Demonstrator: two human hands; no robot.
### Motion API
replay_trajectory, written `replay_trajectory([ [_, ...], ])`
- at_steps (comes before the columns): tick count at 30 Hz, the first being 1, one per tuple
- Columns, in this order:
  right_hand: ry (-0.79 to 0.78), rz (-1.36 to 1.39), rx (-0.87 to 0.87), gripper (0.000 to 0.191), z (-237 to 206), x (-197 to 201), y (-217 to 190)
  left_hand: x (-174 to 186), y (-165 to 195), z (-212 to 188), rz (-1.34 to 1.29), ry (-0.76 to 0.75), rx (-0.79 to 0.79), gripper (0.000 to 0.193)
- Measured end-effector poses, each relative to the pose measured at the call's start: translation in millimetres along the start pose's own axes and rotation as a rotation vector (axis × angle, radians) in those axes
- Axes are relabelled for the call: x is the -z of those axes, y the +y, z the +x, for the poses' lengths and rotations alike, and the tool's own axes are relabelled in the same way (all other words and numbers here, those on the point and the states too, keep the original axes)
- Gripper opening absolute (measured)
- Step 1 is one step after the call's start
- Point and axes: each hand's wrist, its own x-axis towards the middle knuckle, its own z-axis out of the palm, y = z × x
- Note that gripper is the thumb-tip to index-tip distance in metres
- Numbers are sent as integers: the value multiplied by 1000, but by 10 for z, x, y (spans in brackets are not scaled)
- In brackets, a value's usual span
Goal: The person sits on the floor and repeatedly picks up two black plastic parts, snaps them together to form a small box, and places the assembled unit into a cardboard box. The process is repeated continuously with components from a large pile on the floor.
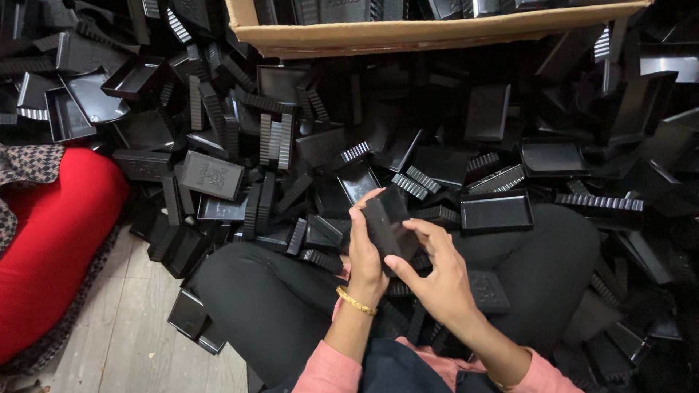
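I sit cross-legged in black trousers, and both hands meet over my lap. My left hand [364, 251], with a gold bangle on its wrist, grips a small black plastic box part [384, 222] from its left side. My right hand [433, 266] holds the same part from the right and below, with its fingers curled along the edge. The part is tilted up toward me. More black parts lie in my lap [488, 291] under the hands.
A large heap of black plastic trays and ribbed lids [291, 145] covers the floor ahead and to both sides. A cardboard box [408, 33] with more parts stands at the top. A red cushion [51, 233] lies left on the wooden floor [124, 320].
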Motion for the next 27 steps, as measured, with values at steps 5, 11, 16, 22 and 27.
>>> replay_trajectory([
  [5, 44, 19, 81, 58, -22, 22, -97, -69, 107, 6, -5, 3, 16, 61],
  [11, 40, -126, 31, 60, -76, 7, 33, -109, 90, 13, 40, -26, -69, 62],
  [16, -181, 381, -117, 58, -9, 113, 74, -27, 173, 72, 270, -117, -239, 55],
  [22, -226, 75, -90, 58, -49, 165, -21, 182, 419, 192, 942, 125, -463, 64],
  [27, -1, -230, 93, 35, -42, 54, -169, 188, 307, 140, 890, 234, -533, 64],
])
